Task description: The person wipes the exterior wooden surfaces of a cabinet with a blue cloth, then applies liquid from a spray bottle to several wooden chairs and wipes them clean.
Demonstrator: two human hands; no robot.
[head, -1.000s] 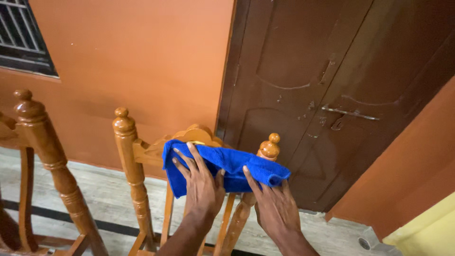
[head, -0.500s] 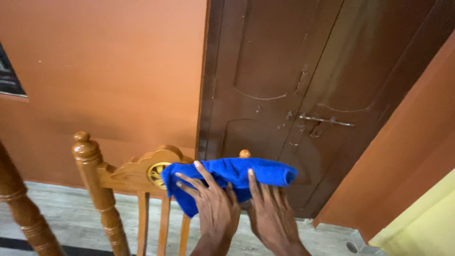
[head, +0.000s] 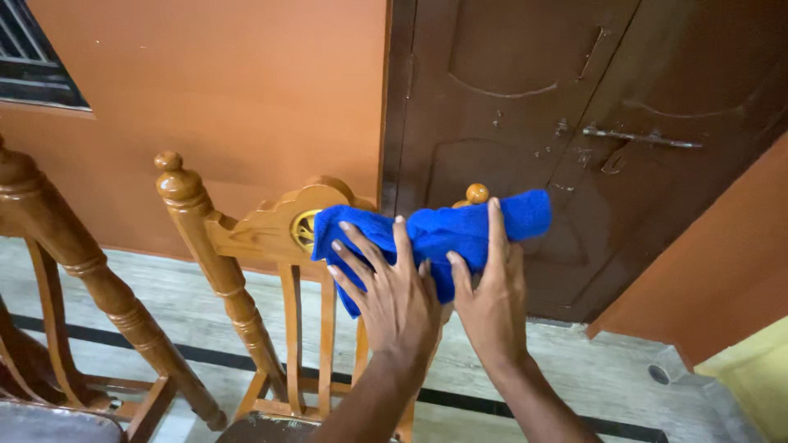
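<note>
Now higher | left hand (head: 394,291), right hand (head: 491,287) flat, fingers released | blue cloth (head: 435,234) on chair (head: 254,234)

We stood in a home, by its entrance: an orange plastered wall (head: 238,90), a brown panelled door (head: 574,107) with a latch (head: 640,137), carved wooden chairs (head: 246,238), a barred window (head: 33,57).

Both hands are pressing a blue cloth (head: 427,234) vs the top rail of a wooden chair (head: 246,238). Left hand (head: 394,291) is lying flat w/ fingers spread on the cloth's left part; right hand (head: 491,283) is touching it just beside, index finger stretching up over the cloth. Chair's right finial (head: 477,194) is poking above the cloth. Behind: orange wall (head: 230,90), dark brown door (head: 574,123) w/ latch (head: 640,138). Another chair's post (head: 49,221) is standing at left.
</note>
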